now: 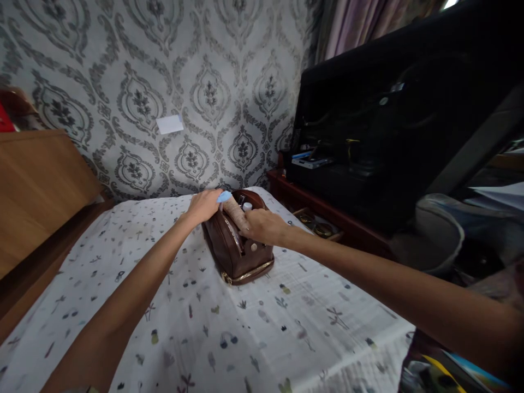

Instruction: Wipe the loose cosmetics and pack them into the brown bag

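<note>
A brown leather-look bag with gold zips stands unzipped at the top on the patterned white cloth. Across its opening lies a long beige item with a light blue end; its exact kind is unclear. My right hand is closed on the lower end of this item, over the bag's near side. At the bag's left upper rim, my left hand grips the edge, its fingertips by the blue end and partly hidden. Inside the opening, a white-capped container shows beside a dark item.
The printed white cloth covers the surface beneath the bag. A wooden cabinet stands at left, and a large black screen at right. Below the screen, an open drawer holds round items. A grey chair is at right.
</note>
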{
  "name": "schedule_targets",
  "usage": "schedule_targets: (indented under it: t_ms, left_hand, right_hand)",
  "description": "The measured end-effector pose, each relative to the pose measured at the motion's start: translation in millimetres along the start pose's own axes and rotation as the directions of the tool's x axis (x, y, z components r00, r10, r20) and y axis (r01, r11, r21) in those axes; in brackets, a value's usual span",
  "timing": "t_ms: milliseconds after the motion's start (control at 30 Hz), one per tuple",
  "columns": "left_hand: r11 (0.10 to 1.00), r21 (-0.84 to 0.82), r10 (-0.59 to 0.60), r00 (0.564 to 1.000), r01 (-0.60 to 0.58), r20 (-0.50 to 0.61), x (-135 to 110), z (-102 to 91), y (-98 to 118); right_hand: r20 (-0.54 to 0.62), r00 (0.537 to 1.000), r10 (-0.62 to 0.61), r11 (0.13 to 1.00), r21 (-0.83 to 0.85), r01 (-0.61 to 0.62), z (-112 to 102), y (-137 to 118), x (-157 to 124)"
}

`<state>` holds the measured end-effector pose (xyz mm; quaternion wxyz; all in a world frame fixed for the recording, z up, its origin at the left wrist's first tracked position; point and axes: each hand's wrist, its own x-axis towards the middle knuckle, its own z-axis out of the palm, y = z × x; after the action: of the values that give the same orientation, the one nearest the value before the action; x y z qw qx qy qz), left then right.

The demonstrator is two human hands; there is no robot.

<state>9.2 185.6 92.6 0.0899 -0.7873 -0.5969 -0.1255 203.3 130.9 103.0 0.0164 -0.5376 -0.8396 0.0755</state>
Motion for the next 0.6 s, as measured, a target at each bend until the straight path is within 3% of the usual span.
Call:
schedule_targets:
  t_ms: [100,333,600]
  left_hand:
    - [1.0,-0.017,-0.013,1.0,0.012,-0.024,-1,1.3,0]
    - [0.998,-0.061,0.0,1.0,0.0,0.012,4,2.0,0]
    - [0.955,-0.294,0.067,0.994,-0.038,0.087,17,2.2,-21]
  right_hand:
    - [0.012,1.0,-0.021,0.999,-0.024,0.021,-2,-2,3]
    - [0.205,0.974,-0.097,0.994,0.074,0.083,-16,10,4]
    - [0.102,0.991,-0.087,0.991,0.111,0.075,-6,8,1]
